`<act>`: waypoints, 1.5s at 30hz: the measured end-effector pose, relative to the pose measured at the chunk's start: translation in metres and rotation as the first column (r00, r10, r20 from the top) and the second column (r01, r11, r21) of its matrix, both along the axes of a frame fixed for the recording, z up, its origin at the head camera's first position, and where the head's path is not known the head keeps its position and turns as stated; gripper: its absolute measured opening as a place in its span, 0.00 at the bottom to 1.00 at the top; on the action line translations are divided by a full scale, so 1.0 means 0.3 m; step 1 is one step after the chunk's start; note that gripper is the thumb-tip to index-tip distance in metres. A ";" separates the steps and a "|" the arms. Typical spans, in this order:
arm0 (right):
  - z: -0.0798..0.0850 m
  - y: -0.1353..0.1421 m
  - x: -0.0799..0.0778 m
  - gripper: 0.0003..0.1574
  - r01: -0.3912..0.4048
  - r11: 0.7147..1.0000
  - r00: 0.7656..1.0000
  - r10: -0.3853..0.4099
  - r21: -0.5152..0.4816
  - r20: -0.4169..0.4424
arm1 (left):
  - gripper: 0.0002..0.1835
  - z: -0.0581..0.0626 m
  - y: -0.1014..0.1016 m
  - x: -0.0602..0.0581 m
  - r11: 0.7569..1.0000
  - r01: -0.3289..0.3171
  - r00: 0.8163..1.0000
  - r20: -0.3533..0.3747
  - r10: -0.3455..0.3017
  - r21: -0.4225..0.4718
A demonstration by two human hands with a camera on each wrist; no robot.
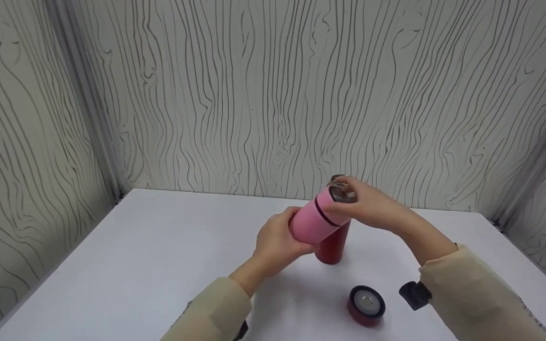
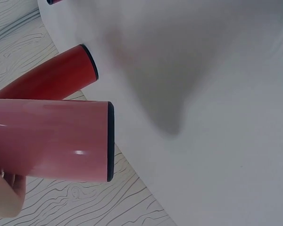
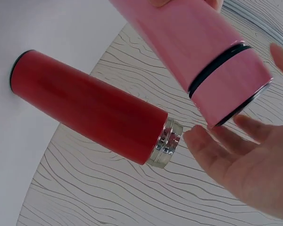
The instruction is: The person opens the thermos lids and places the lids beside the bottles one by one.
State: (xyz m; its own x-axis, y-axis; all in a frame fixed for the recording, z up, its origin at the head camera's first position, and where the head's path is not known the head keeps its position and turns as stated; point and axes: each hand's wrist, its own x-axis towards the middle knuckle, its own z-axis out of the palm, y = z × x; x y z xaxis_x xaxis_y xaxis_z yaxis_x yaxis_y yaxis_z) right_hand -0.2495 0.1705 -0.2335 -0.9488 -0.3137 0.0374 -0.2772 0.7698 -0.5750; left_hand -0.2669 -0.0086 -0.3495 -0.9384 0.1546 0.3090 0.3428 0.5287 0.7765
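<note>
My left hand (image 1: 277,241) grips a pink thermos bottle (image 1: 312,222) around its lower body, tilted with its capped end up and to the right. Close around the pink lid (image 3: 233,87) is my right hand (image 3: 259,165), fingers spread and fairly straight. Some fingertips lie at the lid's rim, while the thumb looks apart from it in the right wrist view. Just behind stands a red thermos bottle (image 3: 89,108), upright on the table, its metal and clear neck uncapped. The head view has it partly hidden by the pink bottle and the hands.
A red lid (image 1: 367,303) lies upside down on the white table (image 1: 159,255), near the right forearm. Wood-grain patterned panels (image 1: 273,94) rise behind the table and at both sides. Dark straps (image 1: 415,294) show at the sleeves.
</note>
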 end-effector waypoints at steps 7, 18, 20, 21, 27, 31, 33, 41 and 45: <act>0.003 -0.017 -0.005 0.51 0.128 0.988 0.991 -0.130 0.090 0.011 | 0.35 0.001 0.002 -0.001 1.000 0.000 1.000 -0.011 0.000 -0.019; -0.002 -0.014 -0.008 0.50 0.083 0.996 0.995 -0.083 0.017 0.050 | 0.36 0.001 -0.002 -0.004 0.999 -0.019 1.000 0.002 0.019 -0.042; -0.002 -0.017 -0.011 0.50 0.124 0.991 0.991 -0.126 0.040 0.039 | 0.36 0.001 0.002 -0.004 0.999 -0.018 1.000 -0.001 0.018 -0.048; -0.002 -0.017 -0.012 0.48 0.121 0.992 0.992 -0.122 0.034 0.031 | 0.36 0.000 0.003 -0.005 0.999 -0.016 1.000 -0.003 0.016 -0.051; -0.003 -0.003 -0.008 0.41 -0.054 0.994 0.998 0.056 -0.097 0.012 | 0.35 -0.004 0.000 -0.007 0.999 -0.016 1.000 -0.022 0.015 -0.050; -0.002 -0.011 -0.007 0.49 0.041 0.999 0.999 -0.040 -0.036 0.010 | 0.35 -0.002 0.000 -0.003 0.999 -0.013 1.000 -0.009 0.013 -0.047; -0.001 -0.017 -0.008 0.53 0.115 0.993 0.993 -0.115 0.028 0.004 | 0.36 -0.001 0.002 -0.001 0.999 -0.014 1.000 -0.008 0.014 -0.052; -0.007 -0.009 -0.012 0.44 0.053 0.999 0.998 -0.053 0.005 0.040 | 0.36 0.000 0.000 -0.004 0.998 -0.018 1.000 -0.010 0.017 -0.068; -0.008 0.000 -0.012 0.50 0.007 0.998 0.998 -0.002 -0.068 0.070 | 0.36 -0.006 -0.001 -0.010 0.998 -0.025 1.000 -0.007 0.025 -0.066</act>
